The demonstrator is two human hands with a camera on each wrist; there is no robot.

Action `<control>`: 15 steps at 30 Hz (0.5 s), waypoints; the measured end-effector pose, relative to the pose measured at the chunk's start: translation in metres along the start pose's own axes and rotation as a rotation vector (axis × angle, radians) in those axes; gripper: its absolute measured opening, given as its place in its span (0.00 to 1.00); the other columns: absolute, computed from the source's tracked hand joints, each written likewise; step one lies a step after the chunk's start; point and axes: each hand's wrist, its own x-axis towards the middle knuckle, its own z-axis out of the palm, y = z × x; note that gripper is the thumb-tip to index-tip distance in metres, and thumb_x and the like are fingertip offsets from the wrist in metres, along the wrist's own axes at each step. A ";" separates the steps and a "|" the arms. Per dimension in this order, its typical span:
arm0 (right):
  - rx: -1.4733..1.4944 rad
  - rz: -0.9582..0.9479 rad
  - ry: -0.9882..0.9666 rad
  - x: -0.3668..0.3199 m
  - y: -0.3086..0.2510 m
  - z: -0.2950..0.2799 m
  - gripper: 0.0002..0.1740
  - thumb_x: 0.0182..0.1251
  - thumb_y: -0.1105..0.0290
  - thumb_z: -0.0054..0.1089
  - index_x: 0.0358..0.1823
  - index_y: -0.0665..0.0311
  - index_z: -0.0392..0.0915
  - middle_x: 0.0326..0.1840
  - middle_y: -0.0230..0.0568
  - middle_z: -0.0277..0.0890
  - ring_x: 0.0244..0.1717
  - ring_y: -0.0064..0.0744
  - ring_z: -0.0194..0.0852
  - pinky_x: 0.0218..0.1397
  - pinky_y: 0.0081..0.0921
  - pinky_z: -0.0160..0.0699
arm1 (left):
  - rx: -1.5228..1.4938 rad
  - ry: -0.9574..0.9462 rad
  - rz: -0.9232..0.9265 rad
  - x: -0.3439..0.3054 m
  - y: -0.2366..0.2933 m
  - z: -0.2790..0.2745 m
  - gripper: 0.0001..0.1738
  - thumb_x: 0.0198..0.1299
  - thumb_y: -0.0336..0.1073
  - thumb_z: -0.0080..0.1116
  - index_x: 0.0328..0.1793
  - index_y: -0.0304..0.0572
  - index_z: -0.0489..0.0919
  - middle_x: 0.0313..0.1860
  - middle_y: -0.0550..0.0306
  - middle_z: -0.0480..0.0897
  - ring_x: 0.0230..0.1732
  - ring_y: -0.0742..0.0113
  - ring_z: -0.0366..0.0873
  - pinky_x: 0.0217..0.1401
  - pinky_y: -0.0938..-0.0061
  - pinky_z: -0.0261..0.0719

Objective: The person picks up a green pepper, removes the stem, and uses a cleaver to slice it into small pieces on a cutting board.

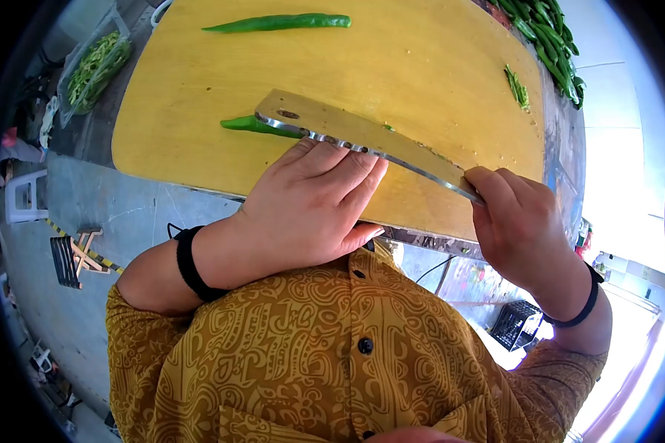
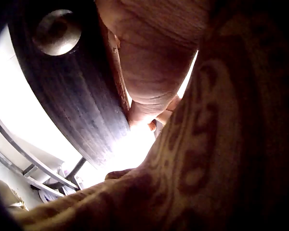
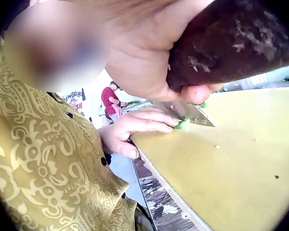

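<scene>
A cleaver [image 1: 369, 136] is gripped in the right hand [image 1: 516, 221]; its dark handle [image 3: 231, 43] fills the upper right wrist view. The blade lies slantwise over a green chili [image 1: 247, 124], whose tip sticks out at the left. Fingers of the left hand [image 1: 314, 199] lie extended against the blade's edge, pressing on the chili, most of which they and the blade hide. From the right wrist view, the left hand [image 3: 139, 127] touches a green chili piece [image 3: 182, 124] beside the blade [image 3: 202, 118]. Another whole chili [image 1: 281, 23] lies farther back on the yellow board [image 1: 192, 81].
Chili slivers [image 1: 517, 87] lie near the board's right side. A pile of green chilies [image 1: 550, 40] is at the back right, and a bag of cut chili [image 1: 96, 70] at the back left. Another person [image 3: 111, 100] in red stands in the background.
</scene>
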 end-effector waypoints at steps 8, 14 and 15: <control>0.007 0.025 -0.060 0.003 0.000 -0.001 0.11 0.53 0.79 0.58 0.40 0.65 0.73 0.22 0.37 0.69 0.20 0.39 0.74 0.22 0.33 0.73 | 0.007 -0.035 0.000 -0.002 -0.001 0.002 0.36 0.42 0.54 0.71 0.55 0.37 0.80 0.54 0.54 0.79 0.52 0.59 0.76 0.52 0.65 0.78; 0.158 0.102 -0.143 0.020 0.006 0.004 0.12 0.58 0.82 0.59 0.44 0.69 0.76 0.26 0.49 0.76 0.24 0.50 0.77 0.27 0.38 0.74 | -0.017 -0.020 0.003 0.003 -0.002 0.000 0.38 0.44 0.56 0.69 0.57 0.34 0.79 0.58 0.50 0.78 0.60 0.53 0.72 0.59 0.61 0.76; 0.166 0.105 -0.114 0.022 0.006 0.006 0.11 0.58 0.80 0.58 0.43 0.68 0.76 0.26 0.48 0.76 0.24 0.50 0.77 0.27 0.39 0.75 | -0.027 -0.022 0.002 0.003 -0.003 -0.001 0.38 0.45 0.56 0.69 0.57 0.34 0.79 0.59 0.50 0.77 0.61 0.52 0.72 0.59 0.60 0.76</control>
